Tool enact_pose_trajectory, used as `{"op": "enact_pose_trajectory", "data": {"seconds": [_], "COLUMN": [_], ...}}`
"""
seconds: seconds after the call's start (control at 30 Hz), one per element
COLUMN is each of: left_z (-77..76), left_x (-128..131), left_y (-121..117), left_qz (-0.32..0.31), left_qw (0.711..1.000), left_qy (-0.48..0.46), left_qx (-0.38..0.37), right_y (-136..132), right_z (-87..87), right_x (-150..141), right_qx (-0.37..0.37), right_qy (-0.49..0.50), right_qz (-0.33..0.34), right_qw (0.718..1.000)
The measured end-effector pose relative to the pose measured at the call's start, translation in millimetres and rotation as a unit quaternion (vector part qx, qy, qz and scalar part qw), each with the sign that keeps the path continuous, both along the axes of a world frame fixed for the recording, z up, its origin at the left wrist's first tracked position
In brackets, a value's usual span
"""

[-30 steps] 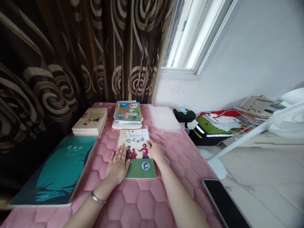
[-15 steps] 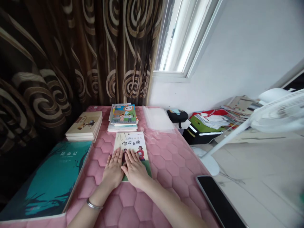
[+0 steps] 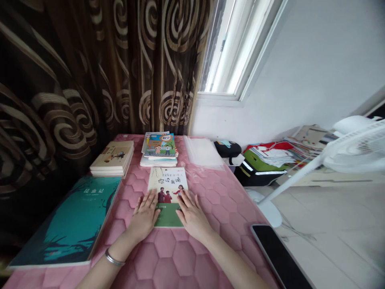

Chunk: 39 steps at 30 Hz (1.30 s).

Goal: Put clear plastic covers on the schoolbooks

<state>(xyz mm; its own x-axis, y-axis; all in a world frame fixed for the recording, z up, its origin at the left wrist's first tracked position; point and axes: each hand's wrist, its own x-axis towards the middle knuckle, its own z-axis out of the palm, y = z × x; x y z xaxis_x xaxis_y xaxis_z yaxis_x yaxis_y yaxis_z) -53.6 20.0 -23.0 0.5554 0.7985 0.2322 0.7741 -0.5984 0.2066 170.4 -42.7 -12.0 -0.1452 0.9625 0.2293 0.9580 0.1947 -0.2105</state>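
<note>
A paperback book (image 3: 168, 214) with a cream and green cover lies face up in front of me, its title at the far end. On its left edge rests my left hand (image 3: 144, 214), flat with the fingers stretched out; a silver bracelet circles that wrist. My right hand (image 3: 194, 214) lies over the book's right edge, fingers spread and thumb on the green part. Both hands are open and grip nothing. Between them the cover's drawn figures show.
Left lie a large teal book (image 3: 75, 220) and a stack of beige books (image 3: 112, 158). Behind stand a pile of textbooks (image 3: 159, 150) and clear plastic sheets (image 3: 203, 151). A phone (image 3: 278, 255) lies at the pink table cover's (image 3: 168, 261) right edge; a white fan (image 3: 296, 182) stands beyond.
My hands were side by side on the middle of the book. Now they are apart, the right one moved to the right edge, uncovering the cover's middle. The view has shifted slightly.
</note>
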Motion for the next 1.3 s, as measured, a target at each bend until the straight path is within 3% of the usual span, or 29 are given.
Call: {"op": "enact_pose_trajectory", "data": {"seconds": [0.2,0.43,0.7,0.9,1.3], "left_z": [14.7,18.8,17.0,16.9,12.3], "left_x": [-17.0,-6.7,-35.4,-61.8,-61.6], "left_y": [-34.2,-33.1,-18.9,-13.9,-18.4], "left_qz": [-0.107,-0.114,-0.105,-0.095,-0.104], "left_qw": [0.994,0.991,0.992,0.991,0.985], "left_qy": [-0.014,-0.062,-0.067,-0.091,-0.137], "left_qx": [-0.029,-0.011,-0.030,-0.012,-0.012], "right_y": [-26.8,-24.1,-31.5,-45.2,-49.9], "right_z": [-0.1,3.9,-4.2,-6.2,-10.1], "right_x": [-12.3,-44.6,-7.5,29.6,45.9], "right_qx": [0.082,0.077,0.076,0.058,0.077], "right_qy": [0.111,0.156,0.164,0.160,0.149], "right_qz": [0.044,0.089,0.078,0.025,0.015], "right_qw": [0.989,0.981,0.980,0.985,0.986]}}
